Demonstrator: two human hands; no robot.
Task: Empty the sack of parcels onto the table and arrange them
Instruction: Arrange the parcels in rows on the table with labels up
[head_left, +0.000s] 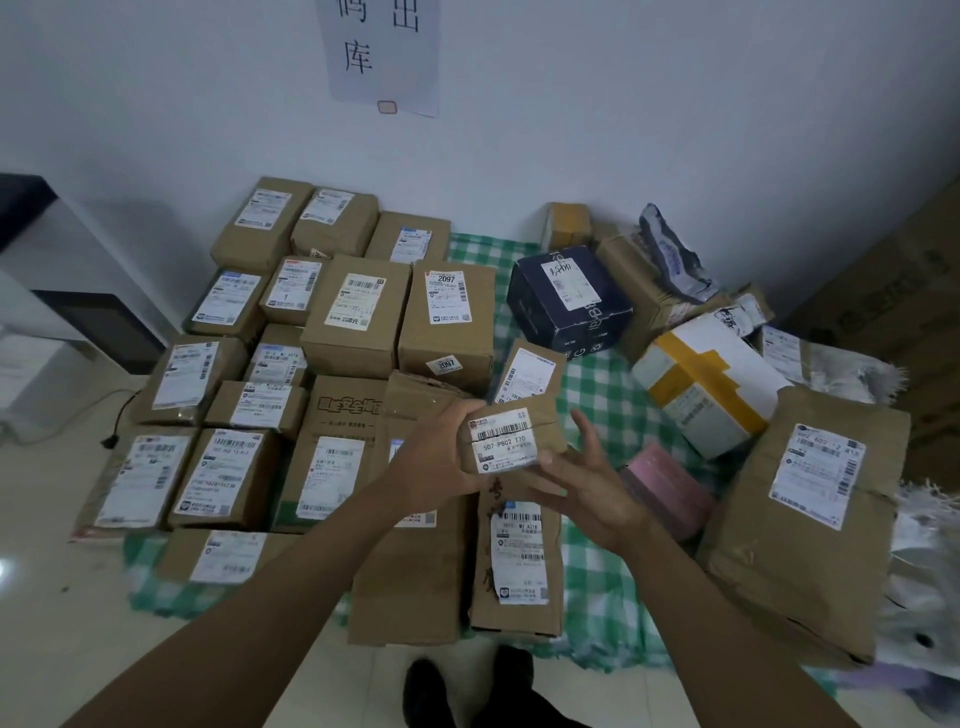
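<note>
Landmark: you work over the green checked cloth (597, 384), spread under the parcels in front of you
Left of the cloth's open strip: the sorted block (291, 364) of brown cartons sits in tight rows, labels up, covering the cloth's left half
Left hand: your left hand (436, 462) grips the small brown parcel (511, 439) by its left end, fingers curled round it, above the near middle of the cloth
The parcel: it is off the cloth, label facing you, held over the long flat carton (519, 551) that lies at the cloth's near edge
Right hand: your right hand (587, 488) is spread, fingertips touching the parcel's lower right corner, palm apart from it and clamped on nothing
Right of the strip: the unsorted heap, a dark blue box (569, 301), a white box with yellow tape (711, 379) and a big brown bag (800, 519), lies jumbled on the cloth's right half
Sack: at the cloth's far right edge, pale crumpled material shows; you cannot tell if it is the sack
Doing it well: keep the label upward, bring the right palm under for support, then set the parcel square against the block's right edge, where the bare strip leaves room, rather than stacking it on a tilted carton where it could slide
</note>
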